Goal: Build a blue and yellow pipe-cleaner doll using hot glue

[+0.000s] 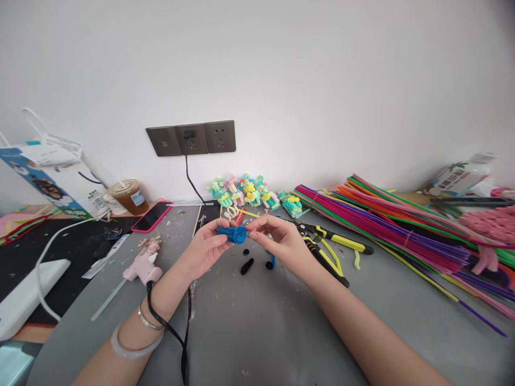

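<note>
Both hands meet over the grey table (261,332), holding a small blue coiled pipe-cleaner piece (233,234). My left hand (207,246) grips its left end between thumb and fingers. My right hand (277,238) pinches its right, spiral end with fingertips. Just below the hands lie small black pipe-cleaner bits (247,266) and a short blue piece (272,262) on the table.
Yellow-handled pliers (330,244) lie right of the hands, beside bundles of coloured pipe cleaners (402,225). A pink glue gun (142,262) with a black cord lies left. Small finished figures (249,193), a pink phone (152,216), a drink cup (129,195) and wall sockets (191,138) stand behind.
</note>
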The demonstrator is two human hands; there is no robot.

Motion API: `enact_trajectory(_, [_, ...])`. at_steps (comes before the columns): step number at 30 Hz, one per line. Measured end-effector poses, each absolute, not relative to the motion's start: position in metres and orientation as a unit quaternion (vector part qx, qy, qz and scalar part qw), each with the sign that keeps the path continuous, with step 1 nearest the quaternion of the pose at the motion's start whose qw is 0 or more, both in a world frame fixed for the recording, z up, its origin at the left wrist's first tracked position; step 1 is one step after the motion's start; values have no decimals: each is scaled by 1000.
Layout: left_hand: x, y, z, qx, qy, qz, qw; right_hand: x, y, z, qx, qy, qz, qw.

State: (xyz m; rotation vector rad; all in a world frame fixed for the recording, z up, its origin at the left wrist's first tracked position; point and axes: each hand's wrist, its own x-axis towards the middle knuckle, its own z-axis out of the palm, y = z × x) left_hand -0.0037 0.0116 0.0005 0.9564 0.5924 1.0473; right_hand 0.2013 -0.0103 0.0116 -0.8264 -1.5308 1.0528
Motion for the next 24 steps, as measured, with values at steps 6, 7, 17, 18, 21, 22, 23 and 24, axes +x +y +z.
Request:
enact_trajectory(6, [-5,10,-3,608,279,540,511,203,-11,12,-365,-623,402,563])
enact_trajectory(7, [-4,10,-3,645,276,541,464,203,-11,12,-371,-621,403,561])
enact_trajectory(17, [-4,4,-1,786,250,535,180,199,-11,12,-427,-650,410,476])
enact_trajectory(18, [-4,4,-1,792,246,533,168,199,-11,12,-424,-648,413,478])
enact_trajectory(21, [-4,4,-1,806,234,524,142,199,-12,12,-419,-647,417,482])
enact_trajectory(22, [-4,4,-1,810,233,522,135,199,-12,12,-418,-648,417,481])
enact_trajectory(23, [-4,4,-1,813,233,519,129,199,-12,12,-418,-649,417,479])
enact_trajectory(24, [-4,4,-2,814,234,517,123,199,-12,12,-418,-650,418,477])
